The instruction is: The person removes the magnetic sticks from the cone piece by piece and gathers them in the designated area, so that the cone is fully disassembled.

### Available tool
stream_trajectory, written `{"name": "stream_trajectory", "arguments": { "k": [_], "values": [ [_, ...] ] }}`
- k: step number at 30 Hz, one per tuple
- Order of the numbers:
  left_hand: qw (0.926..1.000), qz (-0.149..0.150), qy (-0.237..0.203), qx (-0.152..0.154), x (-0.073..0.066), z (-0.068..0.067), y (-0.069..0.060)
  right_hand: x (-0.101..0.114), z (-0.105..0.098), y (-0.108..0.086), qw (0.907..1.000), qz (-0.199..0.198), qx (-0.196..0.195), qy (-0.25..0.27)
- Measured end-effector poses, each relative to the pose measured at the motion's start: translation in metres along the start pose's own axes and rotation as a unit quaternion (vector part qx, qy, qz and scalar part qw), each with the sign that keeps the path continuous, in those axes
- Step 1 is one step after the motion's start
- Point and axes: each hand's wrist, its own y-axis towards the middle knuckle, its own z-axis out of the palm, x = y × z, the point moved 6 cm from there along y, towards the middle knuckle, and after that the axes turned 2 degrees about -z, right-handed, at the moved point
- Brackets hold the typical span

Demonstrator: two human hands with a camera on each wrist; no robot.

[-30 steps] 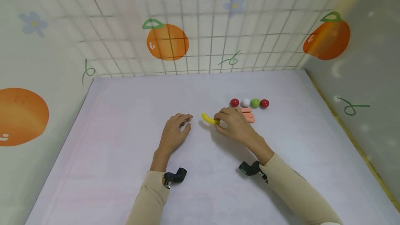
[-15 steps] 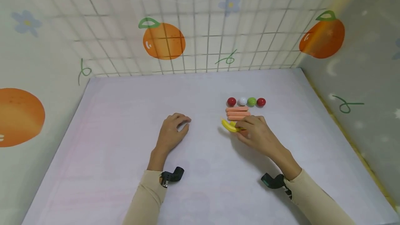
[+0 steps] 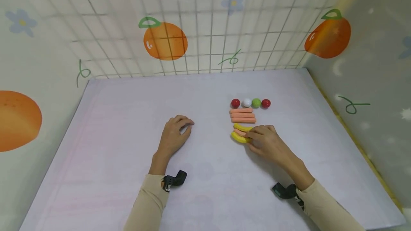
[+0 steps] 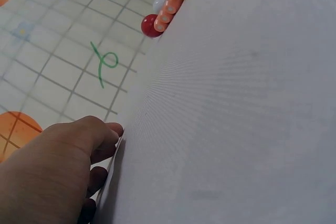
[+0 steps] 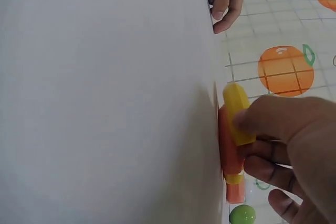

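My right hand (image 3: 268,143) pinches a curved yellow toy banana (image 3: 238,138) between thumb and fingers, low over the table. In the right wrist view, the thumb lies on the banana (image 5: 237,114), beside an orange-pink sausage (image 5: 230,153). That sausage sits between the held banana and a second yellow banana (image 3: 242,127), their right ends hidden by my fingers. Behind them, three pink sausages (image 3: 243,115) lie in parallel. My left hand (image 3: 172,134) rests on the table to the left, fingers loosely curved, holding nothing.
Behind the sausages a row holds a red ball (image 3: 235,103), a white ball (image 3: 247,102), a green ball (image 3: 256,103) and another red ball (image 3: 265,103). The white tabletop (image 3: 128,124) ends at a patterned curtain (image 3: 208,20) behind.
My right hand has carried the banana to the right and towards me, setting it alongside the nearest sausage. My left hand stays in place; the head view has shifted slightly.
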Motion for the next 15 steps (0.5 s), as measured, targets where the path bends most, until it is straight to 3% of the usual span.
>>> {"name": "stream_trajectory", "arguments": {
  "k": [15],
  "values": [
    [1.0, 0.003, -0.005, -0.008, 0.0011, 0.0002, -0.0017, -0.0102, 0.0012, -0.0071, 0.9994, 0.03, -0.01, -0.018]
  ]
}}
